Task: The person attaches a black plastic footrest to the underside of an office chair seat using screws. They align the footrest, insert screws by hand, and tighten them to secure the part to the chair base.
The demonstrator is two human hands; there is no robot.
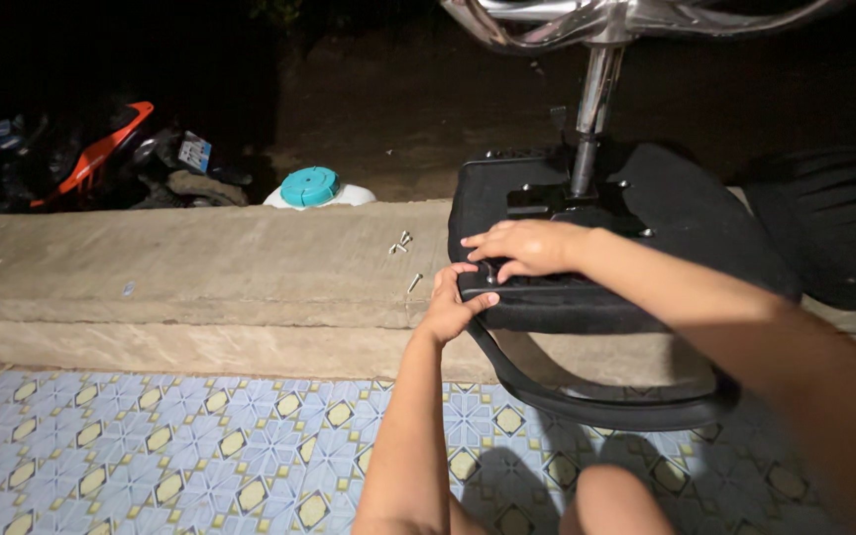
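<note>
A concrete ledge [200,263] is running across the view, with a patterned tile floor [151,456] lying below it and dark ground beyond. An upturned black chair seat [686,213] is lying on the ledge at the right, its chrome post [594,109] rising toward the chrome base [606,18] at the top edge. A black armrest [587,396] is curving down from the seat's near edge over the floor. A black slatted chair back [834,228] is lying just right of the seat. A white jug with a teal cap [311,186] is standing behind the ledge, and an orange-and-black motorbike [91,154] is sitting in the dark at far left. A few loose screws [403,248] are lying on the ledge just left of the seat. The right hand [525,248] is reaching in from the right, pressing flat with fingers curled on the seat's near edge. The left hand [453,305] is coming up from below, gripping that same edge where the armrest is joining, touching the right hand's fingertips.
</note>
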